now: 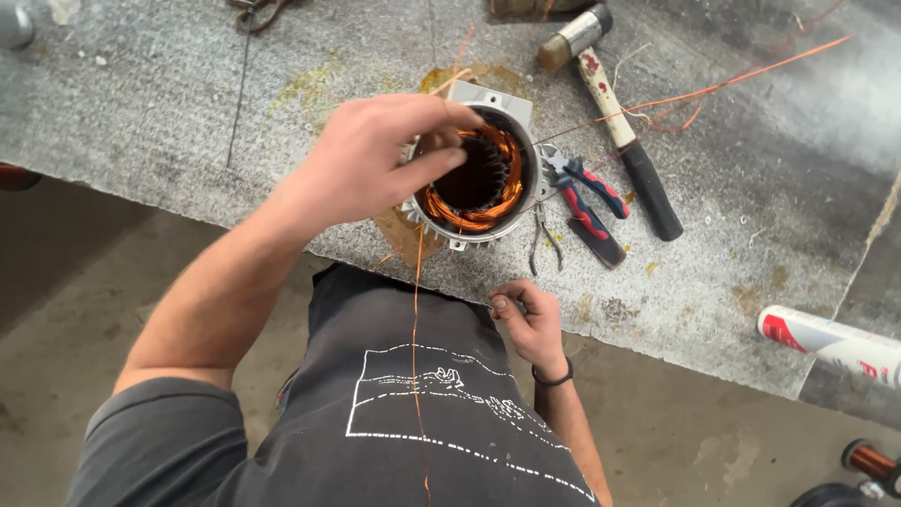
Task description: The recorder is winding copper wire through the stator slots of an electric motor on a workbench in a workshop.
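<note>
1. Left to right across the grey speckled workbench (188, 113): round silver motor stator with copper windings (479, 174) at centre, small bare-metal pliers (544, 239) just at its 4 o'clock, red-and-blue handled pliers (587, 202) at its 3 o'clock, wooden-handled mallet with black grip (619, 122) at 2 o'clock, white-and-red tube (831, 343) far off at 4 o'clock.
2. Stator sitting near the bench's front edge, bore axis upright, open end facing up; dark toothed core ringed by glossy orange coils.
3. Left hand (375, 160) covering the stator's 9 to 11 o'clock rim, fingers pinched at the winding; exact contents of the pinch hidden.
4. Thin copper wire (416, 357) running from the stator's 7 o'clock straight toward 6 o'clock over the dark shirt.
5. Right hand (530, 314) at the stator's 5 o'clock, curled tight at the bench edge; whether wire lies inside cannot be told.
</note>
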